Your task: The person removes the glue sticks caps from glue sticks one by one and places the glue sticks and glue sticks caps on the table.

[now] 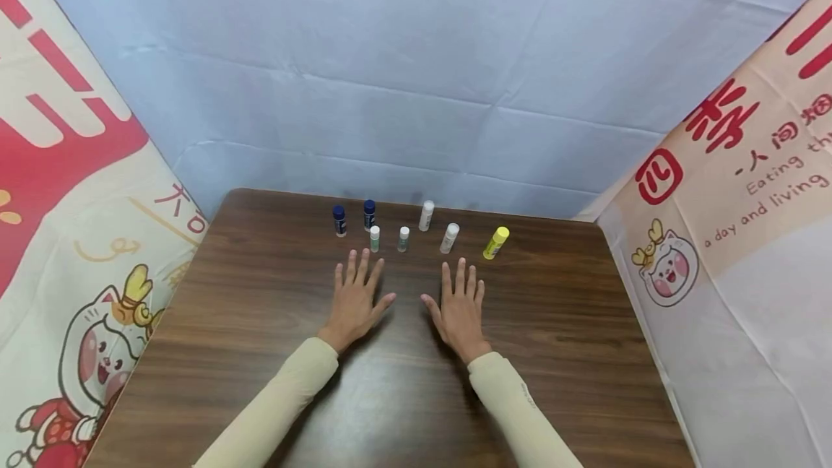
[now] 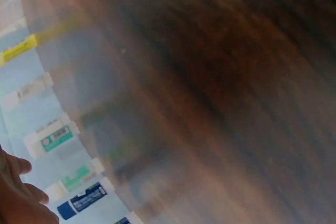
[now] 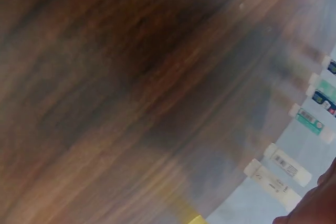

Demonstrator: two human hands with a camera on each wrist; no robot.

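Observation:
My left hand (image 1: 354, 302) lies palm down with fingers spread, its fingertips just short of a glue stick with white cap and green label (image 1: 374, 239). To its right stands another green-labelled glue stick (image 1: 404, 239). Behind these are two blue-capped glue sticks (image 1: 339, 221) (image 1: 369, 215). My right hand (image 1: 460, 309), also flat and spread, points toward a white glue stick (image 1: 449, 238); a second white one (image 1: 425, 216) stands farther back. A yellow glue stick (image 1: 496, 243) stands at the right end. Both hands hold nothing. In the left wrist view, fingers (image 2: 31, 192) show at the lower left edge.
The dark wooden table (image 1: 572, 323) ends at a pale cloth backdrop (image 1: 403, 92) behind the glue sticks. Printed cloth panels with red lettering and cartoon figures rise at the left (image 1: 84, 237) and right (image 1: 734, 237).

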